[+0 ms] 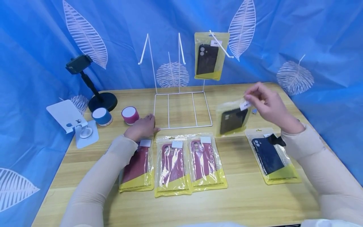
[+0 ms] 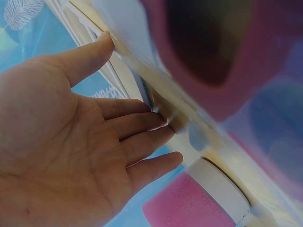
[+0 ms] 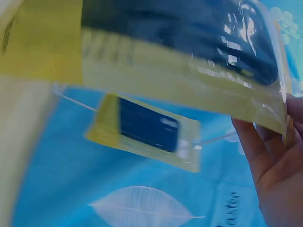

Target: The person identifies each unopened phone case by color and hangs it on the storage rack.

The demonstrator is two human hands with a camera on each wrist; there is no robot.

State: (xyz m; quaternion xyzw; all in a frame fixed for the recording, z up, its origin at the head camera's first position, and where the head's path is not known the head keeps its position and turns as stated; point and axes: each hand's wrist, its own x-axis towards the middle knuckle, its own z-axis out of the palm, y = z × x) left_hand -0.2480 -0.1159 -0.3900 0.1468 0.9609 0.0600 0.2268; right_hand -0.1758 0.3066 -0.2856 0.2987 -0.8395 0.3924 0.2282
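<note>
black phone case pack (image 1: 232, 119) | clear-yellow bag | pinched by right hand (image 1: 267, 105)

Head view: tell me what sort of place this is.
Likely a staged phone-accessory display table: packaged phone cases lie in a row, a white wire rack holds one hung case, and a blue leaf-print backdrop surrounds it.

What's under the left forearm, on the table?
The left forearm lies across a packaged maroon phone case, hiding its left edge and upper left corner. The white label, the maroon case and the yellow bottom strip show; nothing else shows beneath the sleeve.
</note>
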